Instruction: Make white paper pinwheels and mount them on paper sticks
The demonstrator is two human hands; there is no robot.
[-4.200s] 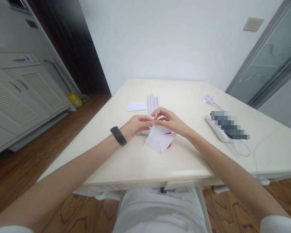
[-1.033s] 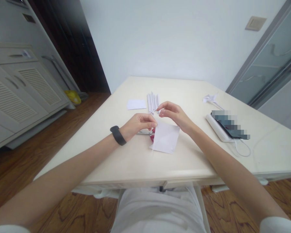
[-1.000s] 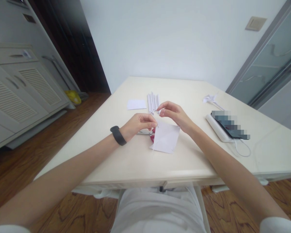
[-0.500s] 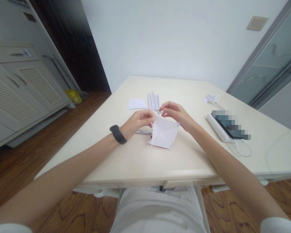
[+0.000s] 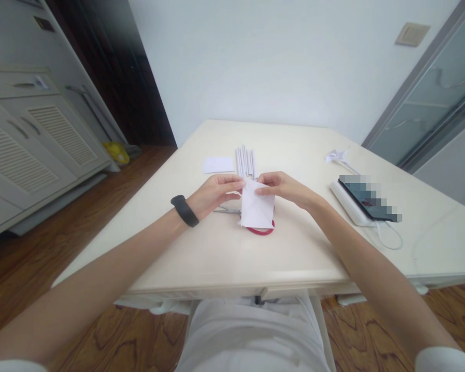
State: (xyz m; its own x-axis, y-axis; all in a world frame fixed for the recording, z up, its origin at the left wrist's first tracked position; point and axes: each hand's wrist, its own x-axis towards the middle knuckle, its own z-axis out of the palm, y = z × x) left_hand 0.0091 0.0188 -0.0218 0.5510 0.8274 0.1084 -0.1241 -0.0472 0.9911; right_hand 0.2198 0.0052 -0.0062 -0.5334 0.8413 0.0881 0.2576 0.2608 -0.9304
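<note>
A piece of white paper [image 5: 257,209] with crease lines is held up between both hands above the table. My left hand [image 5: 225,188] pinches its upper left corner, finger and thumb closed together. My right hand [image 5: 284,187] grips the upper right part, thumb on the near face and fingers behind. Underneath lie scissors [image 5: 261,231] with a red handle, mostly covered by the paper; their metal blades point left. Just beyond the hands are several rolled paper sticks [image 5: 246,161], side by side. A stack of white paper [image 5: 218,165] rests left of the sticks.
On the right of the table [image 5: 217,263], a paper pinwheel [image 5: 337,156] lies beside a white box [image 5: 351,204] with a phone-like dark device [image 5: 366,199] on it. A white cable [image 5: 389,243] loops near it. A wall stands behind the table.
My right hand has closed on the paper's upper right part; before, its fingers were off the paper. The sheet has turned and looks narrower, and the red scissor handle shows more below it.
</note>
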